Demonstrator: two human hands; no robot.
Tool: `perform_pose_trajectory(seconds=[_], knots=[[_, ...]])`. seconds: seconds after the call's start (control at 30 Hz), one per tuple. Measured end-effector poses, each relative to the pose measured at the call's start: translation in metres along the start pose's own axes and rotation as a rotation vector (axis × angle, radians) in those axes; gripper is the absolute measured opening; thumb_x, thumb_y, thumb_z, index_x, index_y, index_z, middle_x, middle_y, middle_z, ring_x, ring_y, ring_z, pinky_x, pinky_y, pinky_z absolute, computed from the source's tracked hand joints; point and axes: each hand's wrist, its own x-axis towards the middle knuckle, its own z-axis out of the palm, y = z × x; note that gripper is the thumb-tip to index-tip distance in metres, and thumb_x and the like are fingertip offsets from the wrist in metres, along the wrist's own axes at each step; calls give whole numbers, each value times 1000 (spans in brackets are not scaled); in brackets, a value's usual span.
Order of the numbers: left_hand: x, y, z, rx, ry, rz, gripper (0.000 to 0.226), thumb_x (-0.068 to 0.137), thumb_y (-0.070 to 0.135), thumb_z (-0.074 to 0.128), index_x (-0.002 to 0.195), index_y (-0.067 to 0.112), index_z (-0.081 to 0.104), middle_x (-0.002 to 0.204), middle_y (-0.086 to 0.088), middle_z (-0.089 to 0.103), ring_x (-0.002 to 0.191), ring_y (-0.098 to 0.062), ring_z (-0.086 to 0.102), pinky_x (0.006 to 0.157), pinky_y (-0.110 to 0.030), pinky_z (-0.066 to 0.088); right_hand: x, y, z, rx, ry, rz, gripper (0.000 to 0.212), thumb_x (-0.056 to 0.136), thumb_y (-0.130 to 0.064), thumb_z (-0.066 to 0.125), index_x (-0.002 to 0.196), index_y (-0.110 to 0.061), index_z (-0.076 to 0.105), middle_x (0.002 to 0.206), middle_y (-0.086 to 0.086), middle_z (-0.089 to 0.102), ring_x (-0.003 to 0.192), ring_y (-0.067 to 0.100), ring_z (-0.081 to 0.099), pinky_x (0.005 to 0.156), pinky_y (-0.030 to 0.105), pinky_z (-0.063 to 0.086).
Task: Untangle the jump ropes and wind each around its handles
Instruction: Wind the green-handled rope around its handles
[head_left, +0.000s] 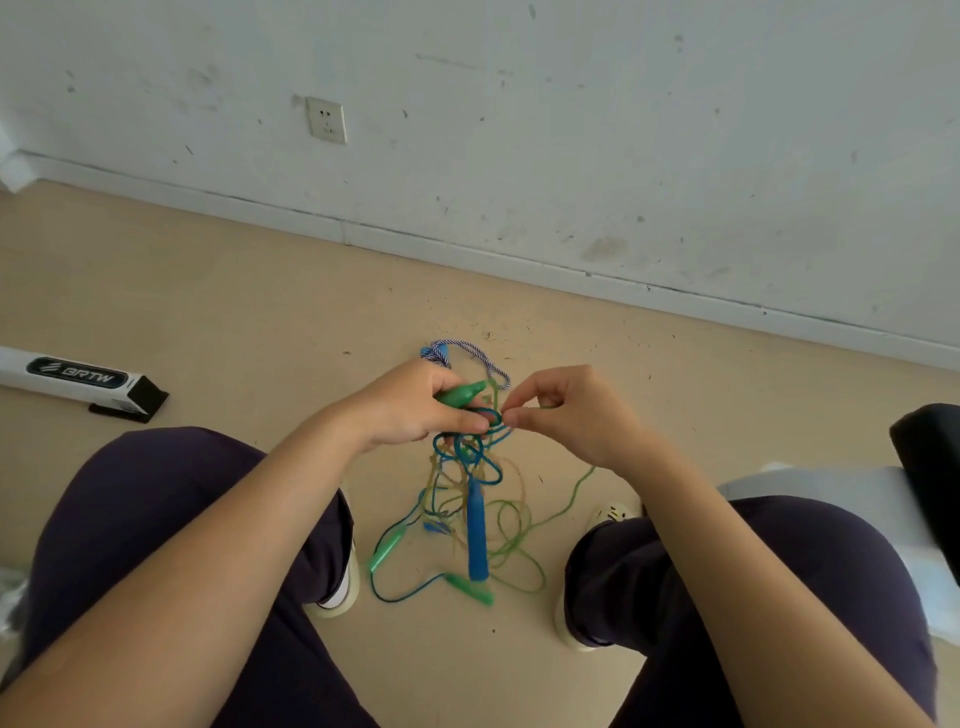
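A green handle (460, 393) is gripped in the left hand (410, 410), while a green cord (524, 409) is pinched by the right hand (569, 415) at the top of a tangle of jump ropes (467, 467). A blue handle (477, 535) is seen hanging at 6 o'clock below the hands. Two more green handles (385, 551) are found lying on the floor (234, 312). A white box (78, 376) is seen at 9 o'clock.

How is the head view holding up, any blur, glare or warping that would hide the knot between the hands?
Head view: light is soft and even, with no glare; wide-angle warping bows the baseboard and stretches the forearms at the edges; the left hand and right hand are fairly sharp, but the tangle of ropes is slightly soft, and the green handles on the floor look smeared.
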Motion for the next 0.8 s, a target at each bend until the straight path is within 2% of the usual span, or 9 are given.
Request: perform_pose_trajectory(seconds=[0.1, 0.2, 0.33, 0.43, 0.5, 0.57, 0.63, 0.7, 0.8], knots=[[1, 1, -1, -82, 72, -1, 18, 86, 14, 75, 99, 2, 71, 49, 14, 55, 40, 2, 42, 42, -11, 29, -1, 0, -3, 86, 30, 13, 7, 89, -17, 71, 84, -11, 73, 38, -14, 37, 40, 6, 27, 45, 17, 24], [-2, 4, -4, -143, 104, -7, 16, 88, 16, 74, 96, 3, 69, 53, 5, 58, 41, -2, 43, 41, -14, 27, -1, 0, -2, 143, 62, 22, 10, 91, -14, 67, 81, -15, 68, 46, -16, 52, 45, 3, 38, 50, 17, 35], [-1, -3, -14, -152, 169, 59, 22, 85, 26, 77, 92, 5, 73, 72, -10, 69, 62, -15, 48, 51, -24, 31, 7, 10, -9, 163, 190, 76, 18, 93, -14, 63, 77, -20, 63, 63, -6, 56, 54, 6, 48, 59, 24, 41], [1, -7, -22, -162, 222, 80, 19, 70, 37, 83, 79, 22, 77, 94, 2, 76, 61, -7, 53, 59, -26, 42, 9, 13, -21, 139, 278, 120, 18, 94, -20, 61, 75, -21, 65, 64, -6, 51, 56, 8, 43, 59, 26, 37], [1, -8, -19, -169, 167, 90, 10, 77, 27, 84, 78, 22, 76, 101, 11, 76, 70, -2, 59, 62, -26, 46, 6, 11, -21, 126, 223, 108, 14, 88, -26, 70, 76, -19, 68, 61, -7, 52, 53, 6, 41, 53, 20, 36], [1, -9, -13, -126, 138, 85, 9, 79, 31, 79, 85, 23, 77, 104, 9, 76, 82, -4, 63, 64, -26, 49, 4, 10, -15, 123, 142, 99, 15, 81, -26, 79, 79, -14, 71, 54, -10, 49, 46, 2, 38, 47, 13, 31], [1, -8, -7, -123, 155, 81, 13, 83, 33, 76, 93, 26, 78, 99, 5, 77, 87, -6, 66, 64, -25, 50, 4, 12, -9, 123, 111, 91, 13, 80, -22, 79, 79, -13, 71, 51, -11, 46, 44, 3, 35, 47, 15, 30], [2, -7, -4, -131, 174, 94, 11, 87, 26, 74, 98, 25, 77, 83, 4, 76, 78, -3, 66, 58, -19, 47, 5, 15, -5, 163, 100, 76, 10, 84, -19, 76, 80, -14, 68, 57, -4, 48, 49, 7, 39, 53, 23, 35], [3, -2, 3, -123, 232, 95, 11, 86, 21, 76, 97, 24, 76, 63, 10, 66, 47, 0, 49, 49, -14, 38, 4, 16, 1, 322, 14, 1, 8, 90, -5, 67, 84, -9, 61, 65, 4, 59, 56, 15, 56, 57, 29, 48]])
